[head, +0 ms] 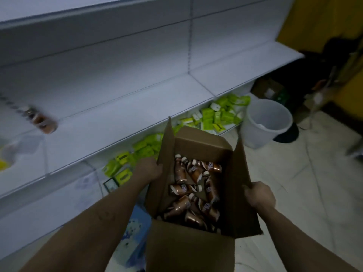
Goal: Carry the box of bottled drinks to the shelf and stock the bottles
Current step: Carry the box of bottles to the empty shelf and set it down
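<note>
An open brown cardboard box (198,142) hangs in front of me with its flaps up. Several brown bottled drinks (194,189) with pale caps lie jumbled inside it. My left hand (150,169) grips the box's left flap edge. My right hand (259,195) grips the right flap. The white shelf (110,122) runs from the left to the upper right, just beyond the box. A few blurred brown bottles (42,122) stand on the shelf at the far left.
Green and white packets (214,116) fill the lower shelf under the board. A white bucket (265,122) stands on the tiled floor at the right. Dark clutter and a box sit at the far right by a yellow wall. A blue-white pack (133,230) lies below my left arm.
</note>
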### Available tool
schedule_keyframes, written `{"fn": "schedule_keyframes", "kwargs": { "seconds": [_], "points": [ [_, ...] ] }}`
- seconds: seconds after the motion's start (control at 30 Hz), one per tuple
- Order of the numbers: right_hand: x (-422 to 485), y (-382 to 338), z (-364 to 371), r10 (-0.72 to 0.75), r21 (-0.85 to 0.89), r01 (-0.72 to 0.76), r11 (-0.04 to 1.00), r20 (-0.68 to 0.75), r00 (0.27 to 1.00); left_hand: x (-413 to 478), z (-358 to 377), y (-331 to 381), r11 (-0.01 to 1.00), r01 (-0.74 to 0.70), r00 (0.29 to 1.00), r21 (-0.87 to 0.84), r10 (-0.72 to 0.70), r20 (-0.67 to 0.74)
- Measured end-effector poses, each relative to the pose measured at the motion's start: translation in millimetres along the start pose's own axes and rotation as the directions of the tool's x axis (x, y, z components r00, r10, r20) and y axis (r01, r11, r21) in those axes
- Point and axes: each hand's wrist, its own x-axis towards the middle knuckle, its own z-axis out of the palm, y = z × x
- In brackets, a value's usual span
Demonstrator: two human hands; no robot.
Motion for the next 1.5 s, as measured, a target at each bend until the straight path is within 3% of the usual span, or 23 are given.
{"fn": "schedule_keyframes", "kwargs": {
  "seconds": [0.23,0.53,0.7,0.83,0.93,1.27,1.37,1.5],
  "points": [
    [16,77,-45,0.228,0.108,-0.213,0.971,-0.152,0.962,40,25,119,0.976,-0.216,0.973,0.034,0.213,0.087],
    [40,106,-26,0.508,0.263,-0.447,0.855,-0.253,0.823,126,62,197,0.889,-0.454,0.885,0.062,0.442,0.148],
    [65,88,42,0.671,0.384,-0.572,0.724,-0.202,0.713,200,103,202,0.845,-0.528,0.825,0.087,0.486,0.288],
    [74,71,121,0.787,0.446,-0.684,0.577,-0.078,0.612,238,153,181,0.817,-0.558,0.800,0.143,0.484,0.355],
    [87,68,186,0.837,0.514,-0.691,0.509,-0.105,0.538,264,202,162,0.819,-0.557,0.797,0.137,0.481,0.366],
    [139,120,420,0.881,0.568,-0.690,0.449,-0.149,0.450,336,408,90,0.777,-0.629,0.749,0.036,0.593,0.296],
    [141,117,467,0.888,0.563,-0.693,0.450,-0.199,0.414,339,440,57,0.775,-0.632,0.752,0.003,0.612,0.245],
    [143,104,484,0.861,0.607,-0.613,0.506,-0.323,0.392,343,446,38,0.705,-0.707,0.701,0.052,0.690,0.178]
  ]
}}
